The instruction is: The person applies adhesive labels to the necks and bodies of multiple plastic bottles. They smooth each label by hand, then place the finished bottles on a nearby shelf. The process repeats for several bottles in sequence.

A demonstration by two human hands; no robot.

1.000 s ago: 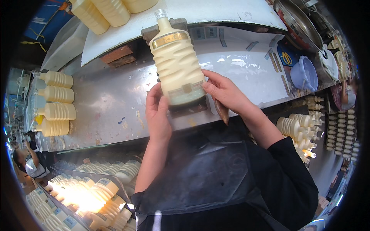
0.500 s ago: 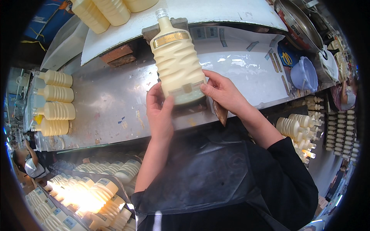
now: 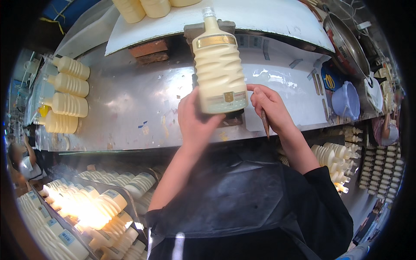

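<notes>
My left fingers (image 3: 196,119) are wrapped around the lower end of the bottle (image 3: 219,69), thumb and palm pressed to its left side and base, so that hand has it firmly. My right fingers (image 3: 269,106) are curled shut, fingertips touching the bottle's lower right corner by its small label, and they also pinch a thin brown stick (image 3: 264,123) that points down toward me. The bottle is cream-coloured and ribbed, with a gold band at the shoulder and a clear neck; it is held up over the table (image 3: 130,104), neck pointing away from me, base toward my chest. Under its base a dark block sits on the table, mostly hidden. Past the bottle's neck a grey block (image 3: 193,31) and a brick (image 3: 149,50) prop a white board (image 3: 260,17) that carries more bottles (image 3: 143,8) at its far edge. At the left end of the table four bottles (image 3: 67,102) lie on their sides in a row. To the right stands a blue tub (image 3: 346,100), near a metal pan (image 3: 346,41). Below the table edge, on my left, a rack (image 3: 86,208) holds many lit bottles, and more of them stand on my right (image 3: 338,158). My dark sleeves and apron (image 3: 242,203) fill the bottom.
</notes>
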